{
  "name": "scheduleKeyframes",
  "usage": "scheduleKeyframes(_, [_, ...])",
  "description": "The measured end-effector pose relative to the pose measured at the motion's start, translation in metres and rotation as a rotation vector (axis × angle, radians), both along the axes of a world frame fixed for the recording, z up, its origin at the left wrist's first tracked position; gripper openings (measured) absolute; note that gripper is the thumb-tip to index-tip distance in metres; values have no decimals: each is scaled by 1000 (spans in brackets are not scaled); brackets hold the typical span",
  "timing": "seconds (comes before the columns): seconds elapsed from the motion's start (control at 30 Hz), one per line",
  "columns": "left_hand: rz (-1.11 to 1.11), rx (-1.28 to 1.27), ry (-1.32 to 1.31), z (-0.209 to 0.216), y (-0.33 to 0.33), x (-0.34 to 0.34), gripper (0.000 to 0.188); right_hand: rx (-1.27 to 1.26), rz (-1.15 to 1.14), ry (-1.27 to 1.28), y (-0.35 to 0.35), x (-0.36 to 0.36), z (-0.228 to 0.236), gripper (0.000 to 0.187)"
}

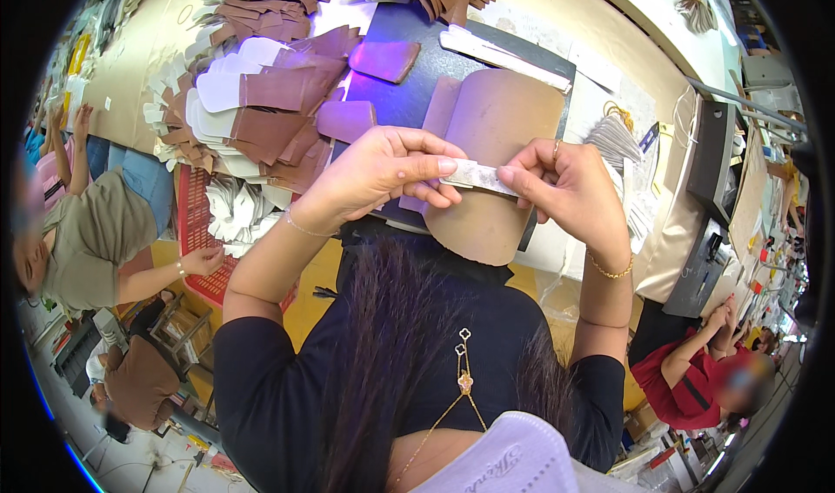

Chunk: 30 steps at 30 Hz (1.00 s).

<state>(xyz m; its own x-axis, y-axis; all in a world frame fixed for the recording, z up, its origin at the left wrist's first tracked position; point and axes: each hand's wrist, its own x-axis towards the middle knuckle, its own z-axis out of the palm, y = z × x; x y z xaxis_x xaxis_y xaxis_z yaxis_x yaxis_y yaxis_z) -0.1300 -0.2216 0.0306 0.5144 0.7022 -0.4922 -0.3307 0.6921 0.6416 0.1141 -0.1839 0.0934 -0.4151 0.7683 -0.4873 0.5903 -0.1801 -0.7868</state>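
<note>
Left hand (374, 173) and right hand (570, 189) pinch a pale strip (474, 177) by its ends | above tan leather piece (496, 163), workbench's near edge | strip likely light, floppy.

pile: brown and white cut pieces (261, 102) are heaped at left
crate: red basket (198, 232) is seen below
</note>
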Motion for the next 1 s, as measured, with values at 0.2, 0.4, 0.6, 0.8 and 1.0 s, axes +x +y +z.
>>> scheduleKeyframes(0.2, [-22,82,129,2,0,3,29,78,46,-56,0,-2,3,24])
scheduleKeyframes(0.4, [14,75,153,3,-2,5,28,150,35,-34,-4,5,-1,21])
scheduleKeyframes(0.6, [88,87,91,-3,-5,4,31,11,-38,64,-7,26,-7,20])
scheduleKeyframes(0.8, [119,107,51,-9,-6,4,30,-18,-65,52,-5,29,-16,20])
scheduleKeyframes(1.0, [136,74,35,-16,-6,5,36,2,-94,41,-6,25,-14,22])
